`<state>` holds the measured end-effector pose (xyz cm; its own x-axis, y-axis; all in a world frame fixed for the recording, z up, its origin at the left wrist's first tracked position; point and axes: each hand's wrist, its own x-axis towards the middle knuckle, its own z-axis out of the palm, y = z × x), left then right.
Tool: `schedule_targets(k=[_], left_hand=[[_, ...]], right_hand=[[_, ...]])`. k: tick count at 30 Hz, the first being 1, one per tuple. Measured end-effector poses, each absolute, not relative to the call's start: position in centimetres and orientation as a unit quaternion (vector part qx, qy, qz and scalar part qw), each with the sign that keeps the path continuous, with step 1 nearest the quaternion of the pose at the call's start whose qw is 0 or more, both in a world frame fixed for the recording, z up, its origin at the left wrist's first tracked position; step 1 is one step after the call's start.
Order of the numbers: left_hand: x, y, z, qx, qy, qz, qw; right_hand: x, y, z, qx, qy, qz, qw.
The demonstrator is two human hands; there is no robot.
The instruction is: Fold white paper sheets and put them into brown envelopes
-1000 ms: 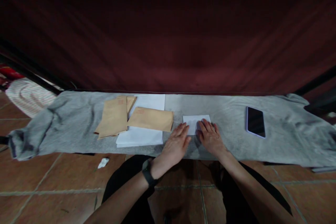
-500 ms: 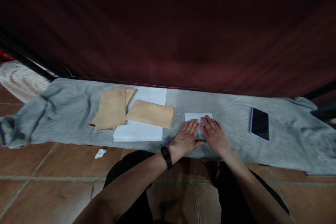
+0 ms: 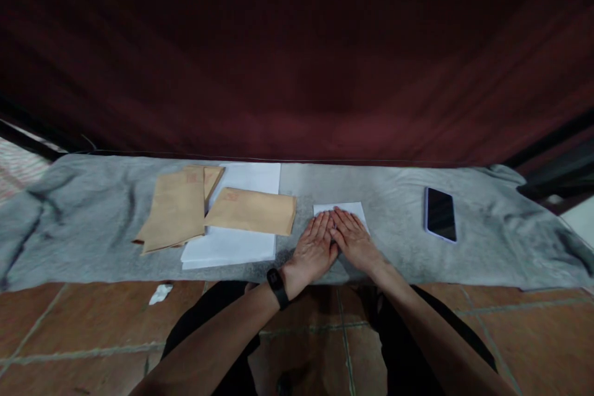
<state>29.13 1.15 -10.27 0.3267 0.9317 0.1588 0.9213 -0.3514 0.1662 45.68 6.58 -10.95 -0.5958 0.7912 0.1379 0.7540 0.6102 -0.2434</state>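
Observation:
A small folded sheet of white paper (image 3: pixel 341 206) lies on the grey cloth, largely covered by my hands. My left hand (image 3: pixel 315 246) rests flat on its left part, fingers stretched out and pointing away from me. Flat on the right part is my right hand (image 3: pixel 356 244), with its fingers extended too. The fingertips of both hands meet near the paper's middle. To the left, a brown envelope (image 3: pixel 250 210) lies across a stack of white paper (image 3: pixel 232 249), and several more brown envelopes (image 3: pixel 174 210) overlap the stack's left side.
A phone (image 3: pixel 440 215) with a pale purple edge lies on the grey cloth (image 3: pixel 394 192) at the right. Behind the cloth hangs a dark red curtain (image 3: pixel 297 74). A crumpled white scrap (image 3: pixel 160 294) is on the tiled floor (image 3: pixel 93 315).
My right hand has slid left over the paper, so the two hands are now closer together. The whole view has shifted slightly.

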Motion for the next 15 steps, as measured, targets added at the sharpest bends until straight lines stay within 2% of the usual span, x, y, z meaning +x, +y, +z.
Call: schedule_targets(k=[15], left_hand=[[28.3, 0.9, -9.5, 0.793, 0.592, 0.145, 0.002]], right_hand=[[48.4, 7.7, -11.0, -0.561, -0.820, -0.011, 0.112]])
